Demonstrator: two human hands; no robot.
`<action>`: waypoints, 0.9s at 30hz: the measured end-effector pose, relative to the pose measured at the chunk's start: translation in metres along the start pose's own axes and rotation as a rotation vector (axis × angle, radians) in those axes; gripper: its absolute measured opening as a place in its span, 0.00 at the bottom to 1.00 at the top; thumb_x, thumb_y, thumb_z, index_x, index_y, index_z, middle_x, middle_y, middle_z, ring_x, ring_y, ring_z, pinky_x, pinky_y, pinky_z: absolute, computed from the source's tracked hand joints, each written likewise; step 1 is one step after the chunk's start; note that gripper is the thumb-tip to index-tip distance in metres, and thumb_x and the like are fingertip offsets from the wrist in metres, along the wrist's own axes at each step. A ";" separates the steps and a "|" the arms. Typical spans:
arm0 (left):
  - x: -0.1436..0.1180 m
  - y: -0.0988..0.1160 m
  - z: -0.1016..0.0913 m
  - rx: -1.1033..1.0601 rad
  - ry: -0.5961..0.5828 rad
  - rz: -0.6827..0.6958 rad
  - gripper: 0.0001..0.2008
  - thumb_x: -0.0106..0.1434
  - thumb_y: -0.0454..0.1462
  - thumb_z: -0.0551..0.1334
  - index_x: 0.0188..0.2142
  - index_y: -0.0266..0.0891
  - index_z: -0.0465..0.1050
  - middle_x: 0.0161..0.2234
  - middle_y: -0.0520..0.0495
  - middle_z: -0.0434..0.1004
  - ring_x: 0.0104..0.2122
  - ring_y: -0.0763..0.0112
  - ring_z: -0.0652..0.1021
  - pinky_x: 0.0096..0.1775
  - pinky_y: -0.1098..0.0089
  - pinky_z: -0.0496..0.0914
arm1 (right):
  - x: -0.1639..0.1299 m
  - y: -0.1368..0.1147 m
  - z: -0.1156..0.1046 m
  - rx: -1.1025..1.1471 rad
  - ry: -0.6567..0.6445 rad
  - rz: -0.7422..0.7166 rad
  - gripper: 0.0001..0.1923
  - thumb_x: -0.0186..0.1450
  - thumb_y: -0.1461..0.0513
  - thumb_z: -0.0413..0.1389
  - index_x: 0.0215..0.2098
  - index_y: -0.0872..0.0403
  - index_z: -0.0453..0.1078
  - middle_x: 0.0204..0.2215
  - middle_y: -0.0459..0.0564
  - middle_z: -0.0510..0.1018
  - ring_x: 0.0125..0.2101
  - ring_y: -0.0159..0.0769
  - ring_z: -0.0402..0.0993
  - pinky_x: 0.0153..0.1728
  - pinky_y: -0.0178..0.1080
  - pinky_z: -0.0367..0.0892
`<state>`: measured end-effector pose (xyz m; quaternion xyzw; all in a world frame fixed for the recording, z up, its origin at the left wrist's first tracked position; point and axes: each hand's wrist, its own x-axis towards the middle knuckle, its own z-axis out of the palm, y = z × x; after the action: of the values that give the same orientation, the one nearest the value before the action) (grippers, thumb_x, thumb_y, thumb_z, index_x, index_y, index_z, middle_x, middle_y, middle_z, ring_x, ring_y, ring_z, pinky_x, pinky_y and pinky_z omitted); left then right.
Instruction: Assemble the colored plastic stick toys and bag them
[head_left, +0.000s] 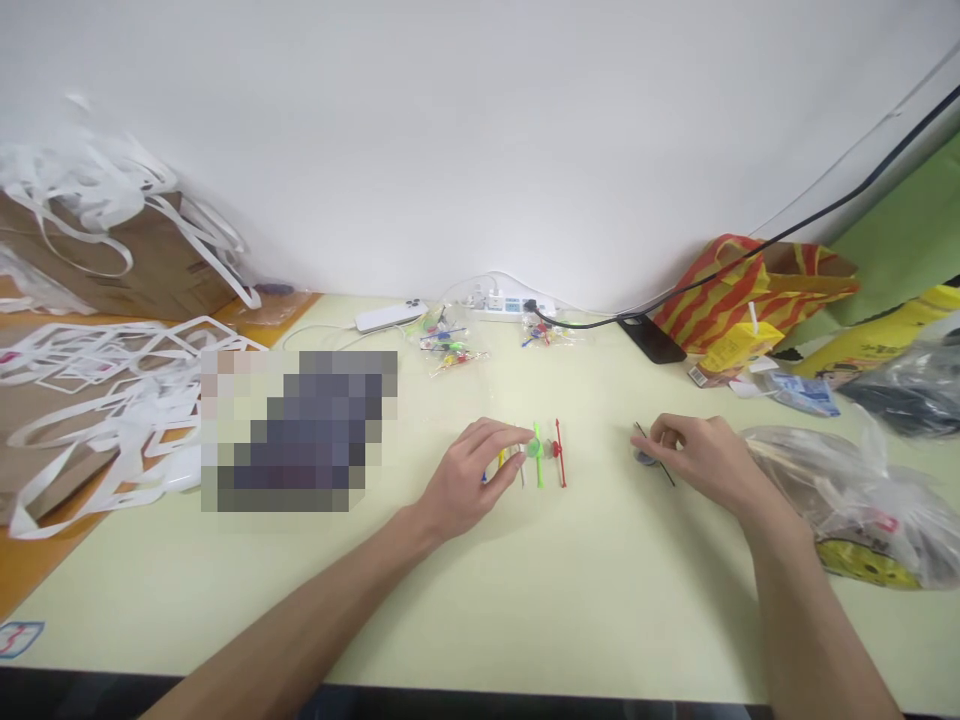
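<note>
My left hand [469, 470] has its thumb and forefinger closed at the round translucent disc of a small green plastic stick piece [538, 470]. Just to its right lies a similar red stick [561, 465] with pointed ends and a disc at its middle. Yellow, white and blue pieces [501, 460] are partly hidden behind my left fingers. Further right, my right hand [694, 452] pinches a thin black stick piece [666, 472] with a greyish disc, close to the tabletop.
Clear bags of coloured pieces [450, 345] lie near a power strip [502, 303] and a white power bank [390, 316]. White straps [142, 400] cover the left. A black phone [651, 338], striped bag [720, 290], drink carton [731, 355] and plastic bag [862, 500] stand right.
</note>
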<state>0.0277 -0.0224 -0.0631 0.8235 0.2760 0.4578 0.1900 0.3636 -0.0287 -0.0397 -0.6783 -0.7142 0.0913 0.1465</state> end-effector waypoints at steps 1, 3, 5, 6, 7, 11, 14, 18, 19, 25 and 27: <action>0.000 0.000 0.000 0.000 -0.001 -0.003 0.14 0.69 0.30 0.60 0.52 0.42 0.71 0.44 0.44 0.79 0.43 0.66 0.78 0.47 0.62 0.74 | 0.000 -0.003 0.001 0.001 -0.034 -0.008 0.16 0.66 0.51 0.56 0.24 0.50 0.71 0.20 0.44 0.78 0.22 0.36 0.72 0.31 0.38 0.60; -0.001 -0.001 0.001 0.003 -0.006 -0.001 0.13 0.69 0.30 0.60 0.52 0.42 0.71 0.43 0.45 0.80 0.43 0.65 0.78 0.47 0.61 0.73 | 0.001 -0.008 0.003 0.019 -0.084 -0.034 0.12 0.65 0.56 0.55 0.25 0.50 0.72 0.22 0.44 0.80 0.23 0.35 0.74 0.31 0.38 0.61; -0.001 -0.001 0.001 0.013 -0.014 0.013 0.13 0.69 0.29 0.60 0.51 0.42 0.71 0.43 0.45 0.80 0.43 0.65 0.78 0.47 0.60 0.73 | 0.002 -0.015 0.005 0.082 -0.131 -0.062 0.10 0.64 0.58 0.54 0.26 0.50 0.73 0.23 0.44 0.81 0.25 0.36 0.76 0.32 0.38 0.63; -0.001 -0.001 0.002 0.018 -0.019 0.024 0.13 0.68 0.29 0.60 0.51 0.42 0.71 0.42 0.45 0.80 0.43 0.65 0.78 0.47 0.60 0.72 | 0.002 -0.018 0.005 0.122 -0.152 -0.073 0.09 0.64 0.59 0.54 0.27 0.50 0.74 0.24 0.44 0.81 0.26 0.36 0.76 0.32 0.37 0.64; -0.001 0.000 0.002 0.022 -0.025 0.034 0.13 0.68 0.29 0.61 0.51 0.42 0.71 0.42 0.45 0.80 0.43 0.65 0.78 0.48 0.59 0.72 | 0.002 -0.021 0.006 0.160 -0.170 -0.079 0.09 0.64 0.59 0.54 0.28 0.50 0.74 0.24 0.45 0.82 0.27 0.36 0.77 0.32 0.37 0.65; -0.002 0.002 0.004 0.014 -0.042 0.052 0.14 0.67 0.28 0.61 0.51 0.41 0.71 0.43 0.45 0.80 0.43 0.65 0.77 0.48 0.60 0.71 | 0.000 -0.027 0.005 0.218 -0.209 -0.078 0.10 0.65 0.57 0.54 0.31 0.50 0.74 0.24 0.46 0.81 0.27 0.37 0.76 0.31 0.37 0.65; -0.002 0.002 0.003 0.011 -0.041 0.051 0.14 0.67 0.28 0.61 0.50 0.41 0.71 0.43 0.45 0.81 0.43 0.65 0.77 0.48 0.60 0.72 | -0.002 -0.025 0.004 0.200 -0.270 -0.055 0.09 0.65 0.55 0.55 0.35 0.51 0.74 0.22 0.45 0.78 0.25 0.36 0.73 0.28 0.37 0.62; -0.002 0.002 0.003 0.011 -0.054 0.042 0.13 0.68 0.28 0.60 0.50 0.41 0.71 0.42 0.45 0.80 0.43 0.65 0.77 0.48 0.60 0.72 | -0.004 -0.021 0.006 0.216 -0.409 -0.054 0.10 0.63 0.61 0.55 0.42 0.50 0.72 0.21 0.41 0.74 0.24 0.34 0.69 0.26 0.35 0.60; -0.002 0.002 0.003 0.011 -0.057 0.043 0.13 0.68 0.28 0.60 0.50 0.41 0.71 0.42 0.45 0.80 0.43 0.65 0.77 0.47 0.61 0.72 | -0.005 -0.022 0.006 0.227 -0.431 -0.063 0.10 0.63 0.62 0.55 0.43 0.50 0.72 0.21 0.41 0.73 0.24 0.34 0.68 0.26 0.35 0.59; 0.001 0.011 0.005 0.073 -0.108 0.094 0.11 0.68 0.31 0.62 0.50 0.40 0.71 0.42 0.45 0.80 0.43 0.64 0.77 0.48 0.60 0.71 | -0.009 -0.039 0.001 0.426 -0.382 -0.164 0.06 0.66 0.59 0.55 0.42 0.49 0.68 0.23 0.41 0.74 0.25 0.34 0.68 0.29 0.36 0.62; 0.002 0.016 0.007 0.101 -0.160 0.123 0.12 0.68 0.36 0.64 0.51 0.39 0.70 0.43 0.44 0.80 0.43 0.63 0.77 0.47 0.60 0.71 | -0.012 -0.051 0.003 0.549 -0.294 -0.213 0.08 0.67 0.56 0.57 0.40 0.49 0.65 0.26 0.43 0.75 0.27 0.34 0.69 0.31 0.37 0.63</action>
<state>0.0386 -0.0339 -0.0562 0.8814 0.2314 0.3867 0.1413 0.3154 -0.0437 -0.0265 -0.5145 -0.7433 0.3617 0.2280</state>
